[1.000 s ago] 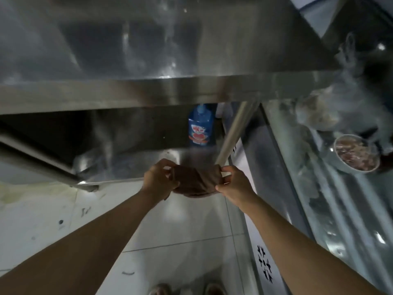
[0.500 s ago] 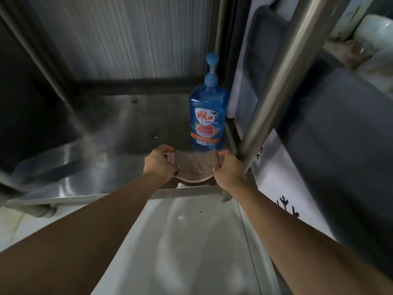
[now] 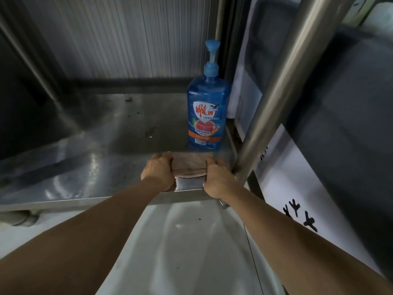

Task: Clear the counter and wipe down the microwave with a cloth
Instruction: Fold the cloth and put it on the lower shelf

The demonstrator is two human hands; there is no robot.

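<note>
Both hands, left hand (image 3: 158, 174) and right hand (image 3: 217, 179), grip a folded cloth (image 3: 189, 166) at the shelf (image 3: 85, 167) edge, near the bottle (image 3: 207, 116); probably stowing it, so release comes next.

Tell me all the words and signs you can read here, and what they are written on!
"雕牌": big red brand characters on the white shield of the label on the blue pump bottle, which stands on the steel shelf.
Small print under the shield and on the bottle's orange band: too small and blurred to read.
Black brush marks on the white panel at right: only partly in view, cannot be read.
No writing shows on the cloth.
</note>
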